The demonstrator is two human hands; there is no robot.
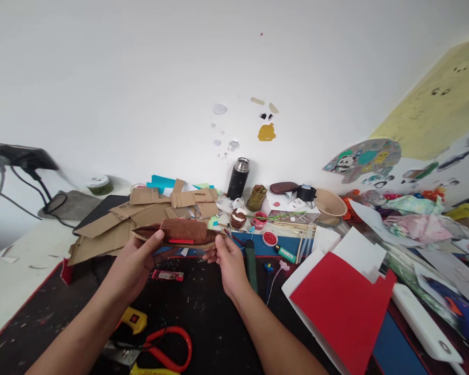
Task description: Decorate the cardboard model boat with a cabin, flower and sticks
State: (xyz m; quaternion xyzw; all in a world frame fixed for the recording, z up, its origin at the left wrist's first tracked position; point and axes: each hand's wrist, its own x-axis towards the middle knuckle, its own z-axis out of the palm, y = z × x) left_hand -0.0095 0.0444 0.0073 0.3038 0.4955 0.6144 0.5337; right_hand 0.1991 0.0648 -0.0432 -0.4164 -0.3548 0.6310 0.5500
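A brown model boat [185, 230], seemingly of painted cardboard, is held level above the dark table mat. It has a rounded canopy in the middle, a pointed left end and a bright red strip along the near side. My left hand [143, 256] grips the left end, thumb on top. The right end is pinched between the thumb and fingers of my right hand [227, 260]. Beneath it lies a small pink-red packet [167, 275]. Red-handled scissors [171, 346] and a yellow tool [134, 320] rest nearer to me. A dark green cutter-like tool [251, 265] lies beside my right hand.
Cardboard scraps [121, 219] are piled behind my left hand. A black flask [238, 178], a brown paint pot [238, 218] and a red paint lid [270, 238] stand toward the wall. Red paper [340, 307] lies at right, near a white glue-gun-like device [424, 323].
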